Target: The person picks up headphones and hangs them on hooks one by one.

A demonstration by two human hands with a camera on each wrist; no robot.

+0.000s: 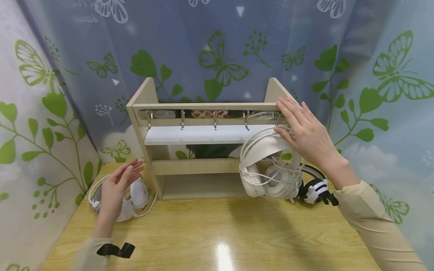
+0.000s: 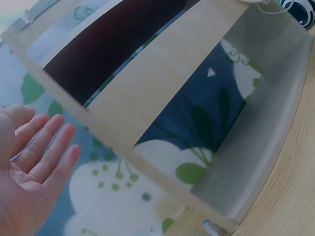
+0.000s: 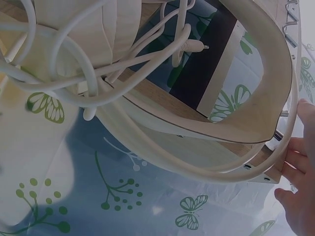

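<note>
White headphones (image 1: 262, 149), their cable wound loosely around the ear cups, hang from the right end of a wooden rack (image 1: 196, 166). My right hand (image 1: 306, 135) has its fingers extended at the rack's top rail, above the headband, with the thumb beside the band. In the right wrist view those fingertips are right at the headband's outer wire, and the cable's plug (image 3: 194, 46) dangles free. To the left of the rack, my left hand (image 1: 116, 186) is held with loose fingers and holds nothing. It overlaps another pair of white headphones (image 1: 139, 194) lying on the table.
Several metal hooks (image 1: 214, 119) line the rack's upper rail. Black-and-white headphones (image 1: 315, 190) lie on the wooden table (image 1: 190, 233) by the rack's right side. A patterned curtain (image 1: 183, 49) surrounds the back and sides.
</note>
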